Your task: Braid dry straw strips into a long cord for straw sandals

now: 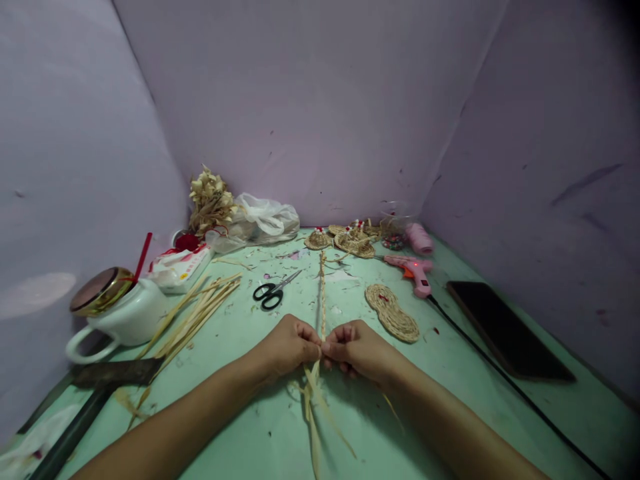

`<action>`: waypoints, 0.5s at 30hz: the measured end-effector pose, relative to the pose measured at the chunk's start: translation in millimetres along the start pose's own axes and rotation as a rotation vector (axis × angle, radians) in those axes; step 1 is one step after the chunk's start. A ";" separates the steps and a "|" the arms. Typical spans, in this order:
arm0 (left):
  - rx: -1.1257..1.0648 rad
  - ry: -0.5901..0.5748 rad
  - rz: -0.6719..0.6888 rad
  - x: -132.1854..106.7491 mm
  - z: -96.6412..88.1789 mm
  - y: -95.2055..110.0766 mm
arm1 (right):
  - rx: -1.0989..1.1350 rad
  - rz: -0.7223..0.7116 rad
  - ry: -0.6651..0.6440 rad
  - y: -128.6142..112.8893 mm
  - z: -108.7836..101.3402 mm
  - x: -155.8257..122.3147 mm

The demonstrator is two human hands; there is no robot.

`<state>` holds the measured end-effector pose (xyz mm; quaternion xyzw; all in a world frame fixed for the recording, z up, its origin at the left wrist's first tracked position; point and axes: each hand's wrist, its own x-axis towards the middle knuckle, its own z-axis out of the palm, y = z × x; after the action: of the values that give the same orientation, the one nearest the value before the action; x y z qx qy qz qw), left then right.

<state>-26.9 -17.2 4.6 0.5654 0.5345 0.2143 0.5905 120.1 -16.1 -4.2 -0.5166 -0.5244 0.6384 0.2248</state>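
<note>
A thin straw braid (323,293) runs straight away from me over the green table. At its near end my left hand (295,343) and my right hand (353,347) meet, each pinching it between thumb and fingers. Loose pale straw strands (313,413) hang from below the pinch toward me, and one sticks out under the right hand. Left of the braid lie black-handled scissors (274,291), blades partly apart. To the right is a flat coiled straw piece (391,312) shaped like a figure eight, with a small red bow on it.
A hammer (117,372), a white mug (135,313) and a bundle of straw strips (203,310) lie left. At right are a pink glue gun (413,270) with a cord and a dark phone (507,327). Small straw hats (355,241) and a plastic bag (267,217) sit at the back.
</note>
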 end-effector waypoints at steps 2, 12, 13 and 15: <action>0.042 0.015 0.006 0.6 -1.2 -2.0 | 0.017 -0.001 0.017 1.9 2.2 1.0; 0.416 0.093 0.086 2.1 -3.4 -5.0 | 0.183 0.000 0.076 10.1 10.8 1.5; 0.431 0.083 0.079 1.0 -4.5 -3.0 | 0.168 -0.005 0.077 9.9 10.4 1.5; 0.442 0.048 0.043 -3.1 -5.8 2.0 | 0.159 -0.008 0.076 9.3 9.5 1.7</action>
<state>-32.3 -16.7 8.8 0.6869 0.5702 0.1179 0.4348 113.3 -22.1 -14.1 -0.5189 -0.4652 0.6569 0.2876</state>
